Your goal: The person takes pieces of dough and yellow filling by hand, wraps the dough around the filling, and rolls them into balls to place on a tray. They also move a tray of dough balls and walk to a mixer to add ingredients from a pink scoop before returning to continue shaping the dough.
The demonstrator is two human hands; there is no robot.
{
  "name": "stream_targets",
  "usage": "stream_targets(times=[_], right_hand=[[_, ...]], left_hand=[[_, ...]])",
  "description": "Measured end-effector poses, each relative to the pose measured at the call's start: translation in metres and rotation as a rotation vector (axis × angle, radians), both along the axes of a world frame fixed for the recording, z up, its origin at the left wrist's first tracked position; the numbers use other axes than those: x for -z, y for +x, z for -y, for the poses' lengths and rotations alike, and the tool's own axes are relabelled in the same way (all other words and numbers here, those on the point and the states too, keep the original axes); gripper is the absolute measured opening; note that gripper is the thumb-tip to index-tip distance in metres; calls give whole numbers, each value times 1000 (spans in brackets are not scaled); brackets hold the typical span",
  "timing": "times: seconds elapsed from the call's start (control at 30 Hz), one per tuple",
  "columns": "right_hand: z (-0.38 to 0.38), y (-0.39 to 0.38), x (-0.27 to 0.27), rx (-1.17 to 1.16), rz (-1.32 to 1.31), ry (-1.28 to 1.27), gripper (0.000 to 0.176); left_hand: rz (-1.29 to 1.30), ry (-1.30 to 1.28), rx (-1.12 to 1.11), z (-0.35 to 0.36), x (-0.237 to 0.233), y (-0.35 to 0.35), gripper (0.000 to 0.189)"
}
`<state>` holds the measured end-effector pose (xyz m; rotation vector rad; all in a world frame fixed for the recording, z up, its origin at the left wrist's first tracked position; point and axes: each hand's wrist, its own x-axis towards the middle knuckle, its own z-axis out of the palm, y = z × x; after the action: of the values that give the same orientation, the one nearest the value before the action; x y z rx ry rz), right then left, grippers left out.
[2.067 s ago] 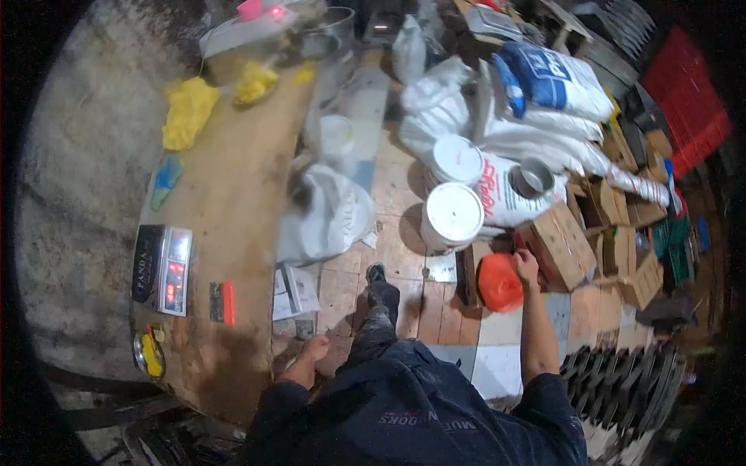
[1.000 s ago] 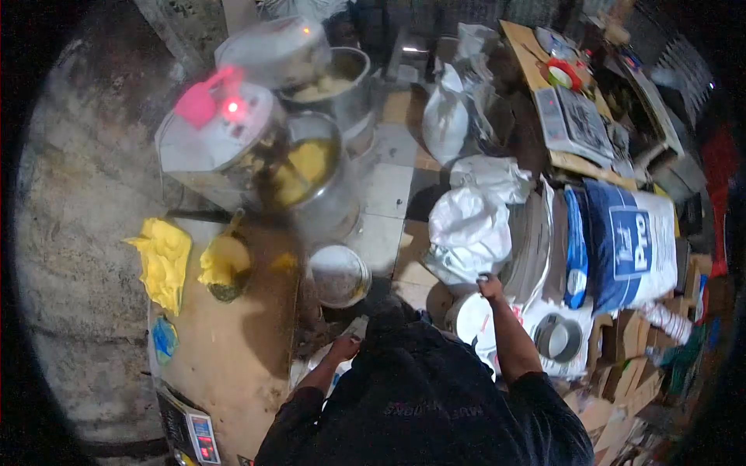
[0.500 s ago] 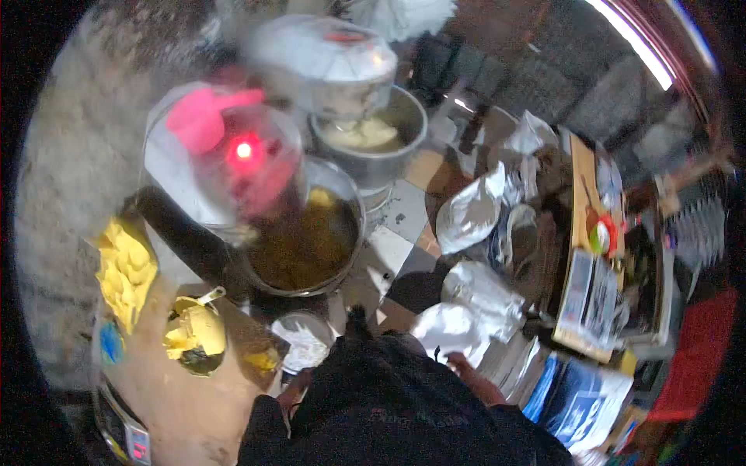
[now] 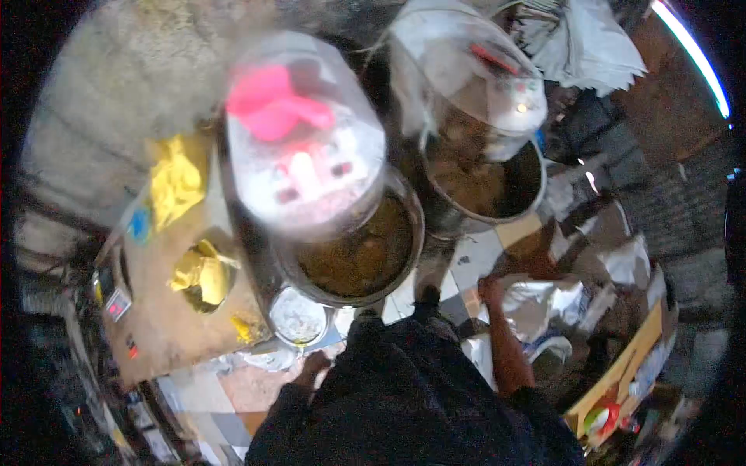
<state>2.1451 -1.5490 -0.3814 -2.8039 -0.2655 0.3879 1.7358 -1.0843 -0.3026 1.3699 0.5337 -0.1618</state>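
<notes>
Head view, listed near to far. At 6 o'clock in the frame is my dark shirt (image 4: 404, 404).

My left hand (image 4: 315, 365) hangs low beside my body. The blur hides its fingers, so I cannot tell whether they are spread or curled. The small white bucket (image 4: 298, 317) lies at 11 o'clock from this hand, just beside it. I cannot tell whether they touch.

My right hand (image 4: 491, 289) is stretched forward at the end of a bare forearm. I cannot tell the set of these fingers either. The white sack (image 4: 540, 304) lies at 3 o'clock from this hand, just beside or touching it.

At 9 o'clock from the bucket is the wooden table (image 4: 159, 342). It bears a bowl of yellow stuff (image 4: 202, 272), and farther off a yellow cloth (image 4: 175, 182).

At 1 o'clock from the bucket, right against it, stands the large pot (image 4: 361, 252) with brown contents. A clear domed cover (image 4: 299, 155) with a pink piece on top overlaps the pot's far rim.

Farthest, at 1 o'clock in the frame, is a second pot (image 4: 486, 182).
</notes>
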Motion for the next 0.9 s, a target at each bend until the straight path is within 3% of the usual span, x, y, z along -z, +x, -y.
stream_targets(times=[0.03, 0.07, 0.1, 0.13, 0.17, 0.2, 0.27, 0.37, 0.4, 0.47, 0.53, 0.6, 0.63, 0.67, 0.73, 0.77, 0.8, 0.87, 0.9], right_hand=[[-43, 54, -56, -145, 179, 325, 20], [-80, 118, -35, -157, 561, 575, 18], [-129, 152, -129, 11, 188, 744, 19], [-174, 177, -189, 14, 16, 1007, 22], [-214, 186, -263, -390, 416, 857, 20], [-258, 198, -289, -357, 212, 1130, 17], [-323, 199, -368, -465, -40, 1245, 27], [-403, 206, -438, -698, -100, 913, 33], [-427, 204, -453, -709, -165, 738, 36], [-482, 216, -443, -604, -201, 675, 37], [-499, 201, -458, -598, -787, 907, 37], [-524, 221, -444, -733, -931, 971, 37], [-516, 205, -462, -574, -811, 881, 35], [-513, 197, -469, -588, -821, 859, 35], [-505, 197, -475, -929, -737, 942, 27], [-510, 207, -460, -1042, -843, 1110, 39], [-500, 209, -468, -1048, -844, 1103, 39], [-471, 216, -483, -1063, -690, 870, 39], [-467, 228, -477, -1066, -696, 863, 39]], left_hand=[[-477, 87, 85, 3, 105, -23, 30], [-512, 461, 244, 21, 130, -32, 37], [-581, 838, 387, 51, 94, -7, 43], [-498, 667, 343, 59, 50, 15, 36], [-340, 600, 181, 80, 41, 24, 30], [-338, 571, 140, 95, 46, 26, 29], [-397, 606, 118, 118, 69, 23, 28], [-455, 656, 31, 144, 96, 15, 26], [-470, 671, 5, 153, 109, 9, 26], [-509, 717, -27, 167, 135, 1, 25], [-581, 810, -32, 178, 163, -6, 24], [-565, 926, -76, 191, 178, -4, 23], [-385, 921, -179, 200, 172, -2, 21], [-205, 918, -280, 206, 164, 0, 20], [-357, 947, -356, 239, 193, 11, 21], [-461, 1095, -117, 248, 201, 17, 22], [-561, 1232, 134, 255, 202, 26, 22], [-503, 1274, 49, 274, 199, 38, 25], [-519, 1124, -11, 283, 203, 43, 24]])
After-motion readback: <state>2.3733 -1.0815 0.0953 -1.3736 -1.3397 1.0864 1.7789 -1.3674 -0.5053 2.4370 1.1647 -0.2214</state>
